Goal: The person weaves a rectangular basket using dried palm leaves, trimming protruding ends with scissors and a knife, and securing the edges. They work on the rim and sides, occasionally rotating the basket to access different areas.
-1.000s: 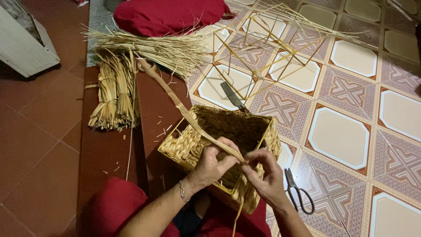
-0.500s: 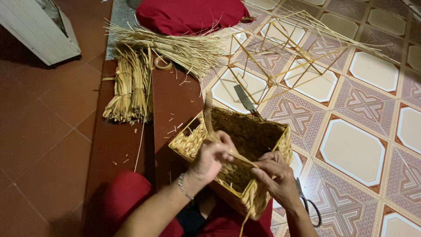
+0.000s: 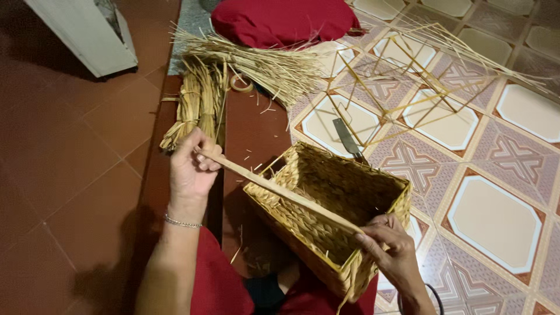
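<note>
Head view | left hand [image 3: 191,166] grip closed on straw strand [image 3: 280,189] | right hand [image 3: 392,248] grip seemingly pinches strand at basket [image 3: 332,201] rim

We see a rectangular basket of woven, pale-gold plant fibre [image 3: 332,204], its braided wall rough and matt, with stray ends poking out. The long flat strip of the same dry fibre [image 3: 274,189] looks smoother. Beyond the basket lie bundles of coarse, dull dry straw [image 3: 233,81] and a red cloth cushion [image 3: 280,20], soft and matt. The terracotta floor tiles [image 3: 70,146] left of the basket have a faint sheen; the patterned ceramic tiles [image 3: 496,216] to its right are glossier. A blade of grey metal [image 3: 347,138] gleams dully.
</note>
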